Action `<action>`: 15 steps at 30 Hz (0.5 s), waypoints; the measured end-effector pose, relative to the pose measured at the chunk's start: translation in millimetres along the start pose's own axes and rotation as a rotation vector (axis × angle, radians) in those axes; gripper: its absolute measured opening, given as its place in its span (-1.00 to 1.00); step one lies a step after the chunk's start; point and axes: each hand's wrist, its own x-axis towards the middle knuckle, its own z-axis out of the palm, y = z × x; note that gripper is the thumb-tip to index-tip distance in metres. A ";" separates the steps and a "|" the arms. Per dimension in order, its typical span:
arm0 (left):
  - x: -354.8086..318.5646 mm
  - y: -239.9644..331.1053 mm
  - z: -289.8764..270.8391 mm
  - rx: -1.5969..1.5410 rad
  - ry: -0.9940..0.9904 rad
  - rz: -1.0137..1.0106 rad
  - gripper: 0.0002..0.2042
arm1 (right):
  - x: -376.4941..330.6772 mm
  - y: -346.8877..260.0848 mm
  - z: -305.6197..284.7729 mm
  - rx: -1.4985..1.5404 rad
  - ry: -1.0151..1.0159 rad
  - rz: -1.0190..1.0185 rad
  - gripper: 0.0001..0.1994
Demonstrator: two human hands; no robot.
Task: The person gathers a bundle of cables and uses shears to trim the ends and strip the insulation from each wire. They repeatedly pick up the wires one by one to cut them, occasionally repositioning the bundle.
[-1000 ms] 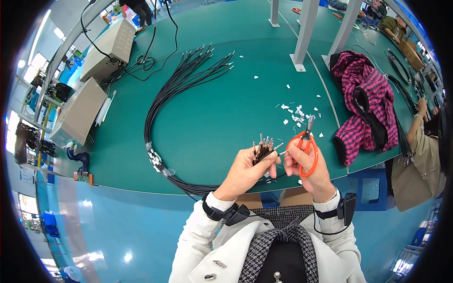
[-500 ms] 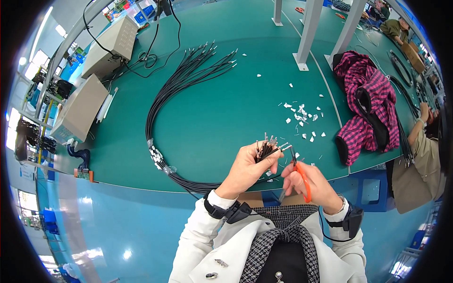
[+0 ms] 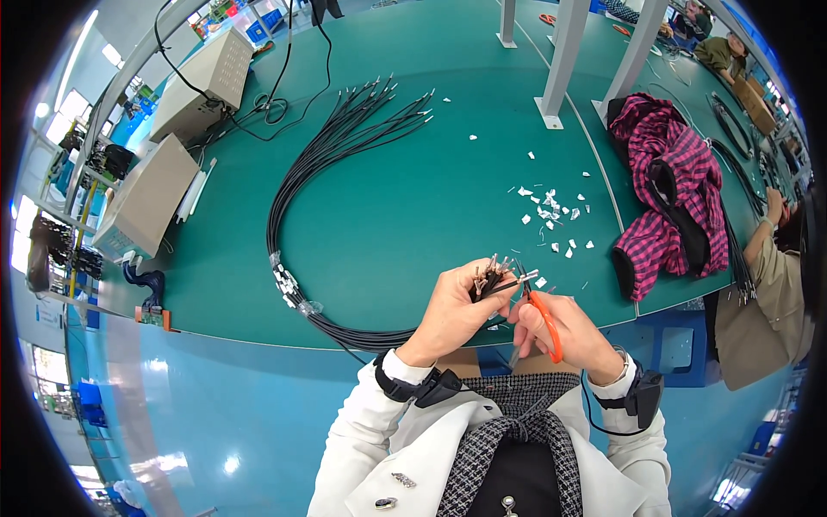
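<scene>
Shifting left, orange-handled scissors (image 3: 544, 326), clamped in right hand (image 3: 575, 332), have been brought to a cable end (image 3: 529, 277); cutting position seems reached. Black cable bundle (image 3: 275, 207), curved leftward across green table (image 3: 413, 215), gripped in left hand (image 3: 457, 306).

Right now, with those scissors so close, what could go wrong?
The orange-handled scissors in the right hand have their blades near the left hand, so a slip might nick a finger. A stray snip could damage the bunched cable ends. Loose white scraps nearby might cling to them.
</scene>
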 end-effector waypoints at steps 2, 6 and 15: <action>-0.1 -0.2 -0.2 -0.011 -0.002 0.005 -0.96 | 0.7 0.5 1.5 0.001 0.020 -0.006 -0.46; 2.9 -1.1 -2.4 0.004 0.006 0.023 -0.96 | 4.7 1.4 1.9 -0.066 0.067 -0.009 -0.46; 5.8 -1.1 -5.7 0.050 0.027 0.029 -0.95 | 9.5 5.2 0.1 -0.179 0.118 -0.060 -0.50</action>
